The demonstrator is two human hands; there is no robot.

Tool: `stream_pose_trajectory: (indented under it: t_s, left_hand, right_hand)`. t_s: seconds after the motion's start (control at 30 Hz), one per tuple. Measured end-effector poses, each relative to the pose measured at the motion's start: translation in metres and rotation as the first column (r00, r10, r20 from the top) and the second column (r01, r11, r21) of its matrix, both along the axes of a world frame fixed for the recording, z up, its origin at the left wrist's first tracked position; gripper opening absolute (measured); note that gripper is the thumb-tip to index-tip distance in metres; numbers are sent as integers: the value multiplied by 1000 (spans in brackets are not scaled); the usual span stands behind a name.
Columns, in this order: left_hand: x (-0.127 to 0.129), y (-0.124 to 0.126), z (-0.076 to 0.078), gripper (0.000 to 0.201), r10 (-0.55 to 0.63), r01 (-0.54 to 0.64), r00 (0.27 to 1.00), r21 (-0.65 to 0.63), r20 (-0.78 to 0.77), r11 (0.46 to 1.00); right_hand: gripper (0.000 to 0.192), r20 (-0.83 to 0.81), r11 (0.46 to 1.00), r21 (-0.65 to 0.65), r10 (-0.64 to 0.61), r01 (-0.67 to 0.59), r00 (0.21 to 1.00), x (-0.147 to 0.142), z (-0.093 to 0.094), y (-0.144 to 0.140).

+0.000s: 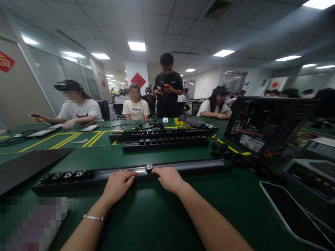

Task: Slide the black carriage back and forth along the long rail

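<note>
A long black socket rail (199, 166) lies across the green table in front of me. My left hand (119, 184) rests on its front edge, fingers curled over the channel. My right hand (167, 177) presses on the rail just right of a small black socket module (149, 168) seated in the channel; its fingertips touch that module. Several more socket modules (65, 175) sit in the rail's left end. Both wrists wear thin bracelets.
Two more rails filled with sockets (164, 141) lie farther back. A black panel (26, 165) sits at left, an open computer case (261, 123) at right, loose modules (222, 148) near it. A dark tablet (290, 209) lies at lower right. Other people sit and stand across the table.
</note>
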State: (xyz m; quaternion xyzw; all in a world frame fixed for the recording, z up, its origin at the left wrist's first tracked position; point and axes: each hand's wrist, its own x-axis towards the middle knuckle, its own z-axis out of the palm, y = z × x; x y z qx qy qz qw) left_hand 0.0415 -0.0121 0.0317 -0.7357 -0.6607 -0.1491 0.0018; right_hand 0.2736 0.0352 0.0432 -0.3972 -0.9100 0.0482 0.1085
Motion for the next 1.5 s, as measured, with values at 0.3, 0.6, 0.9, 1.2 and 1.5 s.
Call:
stream_pose_trajectory:
  t_s: [0.3,0.6,0.9,1.2,1.5]
  left_hand:
    - [0,-1,1,36,5,-5,1000,-4,-2,1000]
    - [3,-1,3,36,16,-16,1000,-7,-4,1000]
    - [2,0,3,36,10,-9,1000,-18,9,1000]
    - [2,0,2,36,8,-9,1000,-12,-1,1000]
    - [1,0,1,36,19,-19,1000,-4,-3,1000]
  right_hand:
    - [34,-15,1000,0,-21,21,1000,0,1,-2]
    - [30,-18,998,34,-43,43,999,0,-5,0]
    - [38,-1,1000,-17,-7,7,1000,13,1,3]
    - [40,8,1000,-29,-11,12,1000,19,2,5]
    - [38,-2,1000,-13,-2,2,1000,25,0,10]
